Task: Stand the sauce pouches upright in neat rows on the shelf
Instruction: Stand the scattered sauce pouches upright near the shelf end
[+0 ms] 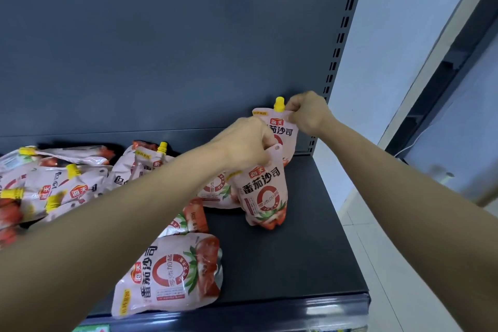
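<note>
Two pink tomato sauce pouches stand upright at the right end of the dark shelf [310, 250]. My left hand [248, 143] pinches the top of the front pouch [265, 197], hiding its cap. My right hand [307, 113] grips the top corner of the back pouch [285, 129], beside its yellow cap, close to the back panel. Several more pouches lie flat in a loose pile [54, 186] on the left. One pouch [172, 275] lies on its side near the front edge.
The shelf's slotted upright post [339, 43] rises at the back right corner. Bare shelf surface lies in front of and right of the standing pouches. The front lip [269, 310] runs along the bottom. A pale wall and floor lie beyond the shelf on the right.
</note>
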Tool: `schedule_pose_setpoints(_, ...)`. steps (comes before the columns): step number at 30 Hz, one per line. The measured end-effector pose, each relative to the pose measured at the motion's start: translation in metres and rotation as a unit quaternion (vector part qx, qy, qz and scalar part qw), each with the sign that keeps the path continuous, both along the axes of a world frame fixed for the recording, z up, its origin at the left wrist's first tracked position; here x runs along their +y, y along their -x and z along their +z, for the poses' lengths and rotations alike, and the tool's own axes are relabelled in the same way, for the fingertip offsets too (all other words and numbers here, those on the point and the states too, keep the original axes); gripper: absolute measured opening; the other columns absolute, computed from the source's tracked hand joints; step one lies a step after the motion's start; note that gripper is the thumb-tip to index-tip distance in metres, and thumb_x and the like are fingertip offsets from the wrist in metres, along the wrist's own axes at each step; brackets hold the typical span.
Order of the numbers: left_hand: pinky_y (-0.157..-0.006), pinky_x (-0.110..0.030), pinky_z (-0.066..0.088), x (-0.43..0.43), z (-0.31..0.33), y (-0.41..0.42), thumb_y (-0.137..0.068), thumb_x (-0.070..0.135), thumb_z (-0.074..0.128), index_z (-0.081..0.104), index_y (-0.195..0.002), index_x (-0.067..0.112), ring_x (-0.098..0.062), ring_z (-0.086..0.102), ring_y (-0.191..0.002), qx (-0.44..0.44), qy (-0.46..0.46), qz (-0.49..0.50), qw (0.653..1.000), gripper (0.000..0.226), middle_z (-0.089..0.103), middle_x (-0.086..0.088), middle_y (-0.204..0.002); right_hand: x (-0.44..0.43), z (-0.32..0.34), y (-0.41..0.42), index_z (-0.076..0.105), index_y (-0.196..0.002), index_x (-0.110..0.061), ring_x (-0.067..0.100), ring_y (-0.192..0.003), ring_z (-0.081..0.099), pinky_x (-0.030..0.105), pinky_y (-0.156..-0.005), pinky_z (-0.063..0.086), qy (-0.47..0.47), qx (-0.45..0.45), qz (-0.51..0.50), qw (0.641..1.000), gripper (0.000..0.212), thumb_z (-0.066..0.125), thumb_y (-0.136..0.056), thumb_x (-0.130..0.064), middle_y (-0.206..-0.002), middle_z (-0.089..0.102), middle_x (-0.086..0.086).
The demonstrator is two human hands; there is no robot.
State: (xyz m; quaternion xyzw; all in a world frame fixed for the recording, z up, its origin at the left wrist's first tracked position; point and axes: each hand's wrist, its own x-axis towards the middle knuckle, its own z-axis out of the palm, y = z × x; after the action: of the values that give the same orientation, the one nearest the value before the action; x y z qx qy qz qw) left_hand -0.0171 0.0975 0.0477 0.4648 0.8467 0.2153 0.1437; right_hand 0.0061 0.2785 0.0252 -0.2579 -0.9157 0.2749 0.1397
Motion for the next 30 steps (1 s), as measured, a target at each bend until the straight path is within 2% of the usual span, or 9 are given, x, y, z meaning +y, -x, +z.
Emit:
schedule_pose_setpoints(2,-0.071,-0.031,0.056,-0.005,0.0,0.001,-0.075,0.013,0.072,0.073,-0.085,0.021,-0.014,0.066,-0.086,-0.025,0.026,-0.011,0.999,0.013,0.069,0.01,-0.094,0.005,-0.001,-0.004,0.068,-0.086,-0.012,0.017,-0.081,0.056,0.018,-0.054,0.038,0.001,-0.005,0.001,1.0,0.011,0.06,-0.088,-0.004,-0.089,0.064,0.004)
schedule_pose_setpoints(4,-0.073,-0.031,0.056,-0.01,0.0,0.003,-0.073,0.014,0.075,0.072,-0.092,0.022,-0.011,0.065,-0.087,-0.038,0.028,0.002,0.999,0.021,0.066,0.012,-0.1,0.008,-0.002,-0.008,0.071,-0.092,-0.008,0.017,-0.081,0.055,0.022,-0.061,0.041,0.002,-0.009,0.0,1.0,0.013,0.058,-0.088,-0.005,-0.092,0.065,0.005)
schedule_pose_setpoints(7,-0.062,-0.026,0.053,-0.009,-0.001,0.001,-0.068,0.017,0.08,0.069,-0.082,0.022,-0.011,0.064,-0.079,-0.046,-0.011,0.04,0.998,0.018,0.065,0.008,-0.093,0.01,-0.003,-0.011,0.072,-0.094,-0.005,0.017,-0.082,0.054,0.026,-0.068,0.04,-0.004,-0.01,0.003,1.0,0.014,0.058,-0.089,-0.006,-0.096,0.068,0.006)
schedule_pose_setpoints(11,-0.064,-0.033,0.053,0.003,-0.008,-0.009,-0.066,0.014,0.081,0.062,-0.078,0.006,-0.022,0.065,-0.073,-0.048,-0.064,0.058,0.995,0.024,0.065,-0.003,-0.077,0.013,0.0,-0.015,0.073,-0.096,-0.007,0.016,-0.082,0.054,0.024,-0.068,0.039,-0.015,-0.008,0.006,1.0,0.016,0.059,-0.088,-0.006,-0.098,0.069,0.006)
schedule_pose_setpoints(13,-0.064,-0.035,0.053,0.009,-0.012,-0.012,-0.069,0.01,0.078,0.056,-0.07,0.007,-0.023,0.065,-0.071,-0.04,-0.092,0.068,0.993,0.022,0.064,-0.006,-0.074,0.015,0.002,-0.017,0.073,-0.098,-0.007,0.016,-0.084,0.054,0.024,-0.07,0.04,-0.027,-0.012,0.008,1.0,0.017,0.059,-0.088,-0.006,-0.101,0.07,0.008)
schedule_pose_setpoints(21,-0.083,-0.045,0.054,0.017,-0.016,-0.012,-0.076,0.003,0.07,0.055,-0.086,0.012,-0.031,0.066,-0.089,-0.066,-0.127,0.064,0.988,0.021,0.068,-0.021,-0.094,0.014,0.01,-0.027,0.073,-0.097,-0.007,0.015,-0.085,0.057,0.024,-0.076,0.045,-0.027,0.011,0.005,1.0,0.018,0.057,-0.089,-0.005,-0.104,0.072,0.009)
schedule_pose_setpoints(23,-0.082,-0.039,0.054,0.013,-0.014,-0.013,-0.075,0.005,0.071,0.059,-0.097,0.013,-0.026,0.066,-0.091,-0.072,-0.124,0.056,0.988,0.026,0.069,-0.016,-0.095,0.012,0.016,-0.032,0.073,-0.093,-0.006,0.019,-0.089,0.061,0.024,-0.079,0.047,-0.033,0.04,-0.003,0.999,0.02,0.054,-0.089,-0.004,-0.103,0.072,0.008)
schedule_pose_setpoints(27,-0.069,-0.011,0.047,-0.006,0.002,-0.011,-0.075,0.014,0.074,0.058,-0.108,0.018,-0.013,0.061,-0.085,-0.063,-0.152,0.076,0.983,0.038,0.064,0.0,-0.096,-0.005,0.032,-0.04,0.071,-0.102,-0.005,0.026,-0.102,0.064,0.029,-0.089,0.049,-0.09,0.085,0.011,0.992,0.02,0.054,-0.092,-0.009,-0.109,0.071,0.009)
schedule_pose_setpoints(30,-0.066,-0.01,0.044,-0.03,0.02,-0.005,-0.076,0.017,0.074,0.058,-0.106,0.02,-0.012,0.06,-0.083,-0.018,-0.146,0.1,0.984,0.034,0.061,0.003,-0.094,-0.028,0.046,-0.042,0.069,-0.108,-0.009,0.024,-0.104,0.064,0.035,-0.094,0.05,-0.112,0.118,0.052,0.985,0.022,0.055,-0.092,-0.012,-0.111,0.071,0.008)
